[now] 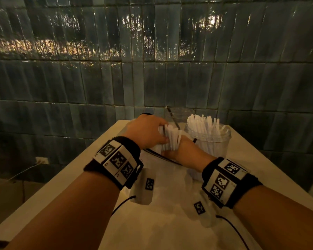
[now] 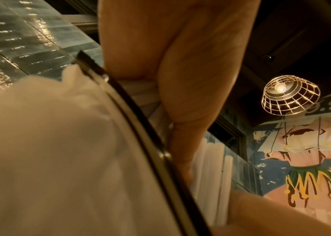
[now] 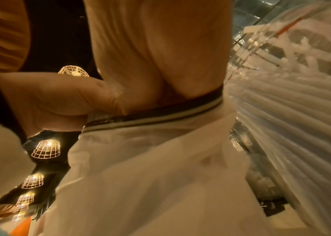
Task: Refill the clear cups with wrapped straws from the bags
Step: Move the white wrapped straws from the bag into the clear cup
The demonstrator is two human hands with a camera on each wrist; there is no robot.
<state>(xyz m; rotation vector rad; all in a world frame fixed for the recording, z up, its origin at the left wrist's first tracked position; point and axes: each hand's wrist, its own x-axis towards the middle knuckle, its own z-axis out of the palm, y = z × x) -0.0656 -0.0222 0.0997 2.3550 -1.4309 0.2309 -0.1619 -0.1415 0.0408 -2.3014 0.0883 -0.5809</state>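
Note:
My left hand (image 1: 163,131) grips a bundle of white wrapped straws (image 1: 171,139) that stands up out of the mouth of a translucent bag (image 1: 163,170) on the table. Just below them, my right hand (image 1: 168,152) holds the bag at its black zip edge (image 1: 157,154). In the right wrist view its fingers (image 3: 160,71) curl over that zip strip (image 3: 160,115). The left wrist view shows my fingers (image 2: 180,95) against the straws (image 2: 207,167) beside the bag (image 2: 49,143). To the right stands a clear cup (image 1: 209,139) packed with wrapped straws.
A second clear cup (image 1: 182,113) with a thin dark stick (image 1: 172,116) stands at the back by the tiled wall. The pale table (image 1: 242,152) is narrow, with drop-offs left and right. Black cables trail from my wrists over the bag.

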